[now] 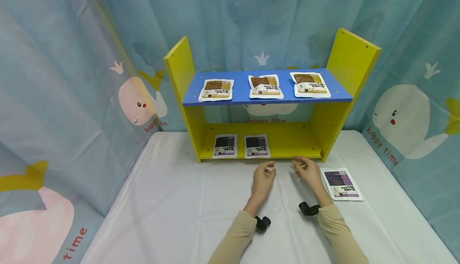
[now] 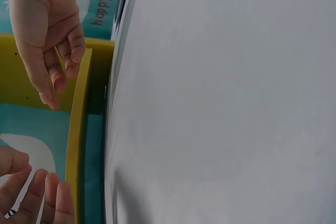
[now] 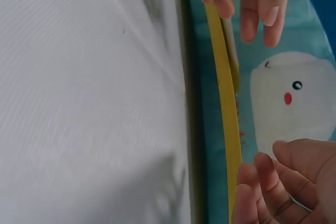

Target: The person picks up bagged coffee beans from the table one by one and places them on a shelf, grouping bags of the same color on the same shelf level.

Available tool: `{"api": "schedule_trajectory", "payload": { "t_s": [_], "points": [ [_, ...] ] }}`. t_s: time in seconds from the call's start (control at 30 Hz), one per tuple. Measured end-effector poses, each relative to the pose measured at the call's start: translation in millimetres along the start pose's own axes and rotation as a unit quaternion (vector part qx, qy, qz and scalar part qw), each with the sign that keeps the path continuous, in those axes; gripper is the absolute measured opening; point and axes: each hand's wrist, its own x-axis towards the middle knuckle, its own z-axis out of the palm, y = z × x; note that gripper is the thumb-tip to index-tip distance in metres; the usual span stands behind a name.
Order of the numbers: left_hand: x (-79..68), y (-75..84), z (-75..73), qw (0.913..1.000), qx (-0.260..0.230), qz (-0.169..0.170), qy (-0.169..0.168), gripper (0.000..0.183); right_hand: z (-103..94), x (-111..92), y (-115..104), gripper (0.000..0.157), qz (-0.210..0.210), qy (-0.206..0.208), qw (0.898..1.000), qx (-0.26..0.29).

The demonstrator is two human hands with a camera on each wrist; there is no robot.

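Observation:
My left hand (image 1: 263, 179) hovers just in front of the shelf's lower board, fingers loosely curled and holding nothing. To its right, my right hand (image 1: 308, 171) is also loosely bent, with nothing between thumb and fingers. A white flat packet with a purple label (image 1: 342, 184) lies on the table beside the right forearm. Two similar packets, one at left (image 1: 225, 146) and one nearer the middle (image 1: 256, 146), lie on the yellow lower board. Both wrist views show bare fingers beside the shelf's yellow edge (image 3: 226, 98).
The yellow shelf unit (image 1: 287, 136) stands at the back of the white-covered table (image 1: 161, 216). Its blue upper board (image 1: 240, 81) bears three brown-labelled white packets, at left (image 1: 216, 90), middle (image 1: 265, 86) and right (image 1: 310, 84). A printed blue curtain (image 1: 251, 24) surrounds the table.

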Motion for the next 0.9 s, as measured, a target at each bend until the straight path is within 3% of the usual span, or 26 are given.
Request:
{"api": "schedule_trajectory", "payload": {
  "t_s": [0.33, 0.63, 0.9],
  "points": [
    [-9.5, 8.7, 14.3, 0.9994, -0.019, 0.005, -0.030, 0.025, -19.1, -10.1, 7.2, 0.031, -0.010, 0.013, 1.000, -0.020],
    [-22.4, 14.5, 29.4, 0.9954, -0.021, -0.023, -0.091, 0.027, -32.1, -19.2, 18.7, 0.028, -0.027, 0.047, 0.996, -0.065],
    [-32.0, 23.2, 44.0, 0.9894, -0.014, -0.027, -0.142, 0.029, -43.4, -25.7, 23.9, 0.026, -0.020, 0.066, 0.995, -0.076]
  ]
}}
